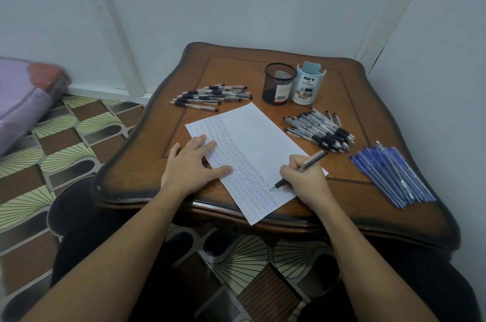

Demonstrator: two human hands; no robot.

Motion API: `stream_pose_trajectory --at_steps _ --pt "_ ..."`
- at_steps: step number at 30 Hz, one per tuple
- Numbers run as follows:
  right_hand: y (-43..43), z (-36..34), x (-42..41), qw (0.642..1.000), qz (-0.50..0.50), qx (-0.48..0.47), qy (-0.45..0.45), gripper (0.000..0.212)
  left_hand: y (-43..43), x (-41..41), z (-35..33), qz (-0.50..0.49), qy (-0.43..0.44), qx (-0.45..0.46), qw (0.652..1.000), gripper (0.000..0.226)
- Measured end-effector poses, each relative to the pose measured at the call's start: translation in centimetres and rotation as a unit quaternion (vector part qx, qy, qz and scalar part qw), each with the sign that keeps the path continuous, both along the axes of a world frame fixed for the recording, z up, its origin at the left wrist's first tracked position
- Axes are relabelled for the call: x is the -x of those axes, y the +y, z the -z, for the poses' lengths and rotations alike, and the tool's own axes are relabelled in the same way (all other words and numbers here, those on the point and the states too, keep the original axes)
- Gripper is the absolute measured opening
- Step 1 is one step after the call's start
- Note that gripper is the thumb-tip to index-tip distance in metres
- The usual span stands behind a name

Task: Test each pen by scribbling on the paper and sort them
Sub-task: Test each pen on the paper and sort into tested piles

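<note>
Your left hand (193, 161) lies flat, fingers straight, pressing the paper (252, 153) near the table's (147, 142) front edge; your right hand (305, 177) pinches a pen (302, 167), tip on the paper's right half.

Table (236, 66): brown wood, darker edge, thin dark line border. Paper (263, 135) at centre: white, its left half covered in rows of fine blue scribble. Pen pile (210, 95) at 11 o'clock and second pen pile (320, 129) at 2 o'clock: clear barrels, black grips. Third pile (391, 174) at 3 o'clock: blue. Mesh cup (278, 85) at 1 o'clock: black. Adjacent cup (307, 85): pale blue, white label. Floor (65, 137): brown, cream and black fan pattern.
</note>
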State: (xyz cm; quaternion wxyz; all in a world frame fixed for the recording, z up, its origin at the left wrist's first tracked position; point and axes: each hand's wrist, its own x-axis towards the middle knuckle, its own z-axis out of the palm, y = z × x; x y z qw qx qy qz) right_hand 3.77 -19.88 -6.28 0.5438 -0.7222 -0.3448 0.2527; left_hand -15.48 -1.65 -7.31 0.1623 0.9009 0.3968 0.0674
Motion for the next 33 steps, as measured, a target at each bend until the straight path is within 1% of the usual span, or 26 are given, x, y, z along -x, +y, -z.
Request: stream_pose_trajectory --at_steps 5,8,12,16,26,30,33 --pt "0.11 0.07 -0.15 1.000 0.010 -0.017 0.013 0.055 -0.22 0.05 -0.22 -0.003 -0.004 0.002 1.000 0.087" --pt "0.13 0.08 0.00 1.000 -0.001 -0.011 0.010 0.058 -0.24 0.06 -0.27 -0.003 -0.004 0.002 1.000 0.087" --pt "0.15 0.11 -0.05 1.000 0.012 -0.018 0.014 0.058 -0.25 0.02 -0.31 -0.004 -0.002 0.005 1.000 0.088" --pt "-0.02 0.08 -0.13 1.000 0.011 -0.021 0.013 0.052 -0.21 0.10 -0.24 -0.003 0.000 0.005 1.000 0.090" --pt "-0.03 -0.10 0.02 1.000 -0.005 -0.012 0.002 0.060 -0.20 0.02 -0.33 0.001 0.004 0.004 1.000 0.091" --pt "0.06 -0.04 -0.09 1.000 0.004 -0.016 0.006 0.059 -0.24 0.00 -0.48 0.001 0.008 0.007 1.000 0.094" --pt "0.04 0.03 -0.09 1.000 0.008 -0.015 0.007 0.057 -0.19 0.02 -0.30 -0.001 0.004 0.003 1.000 0.091"
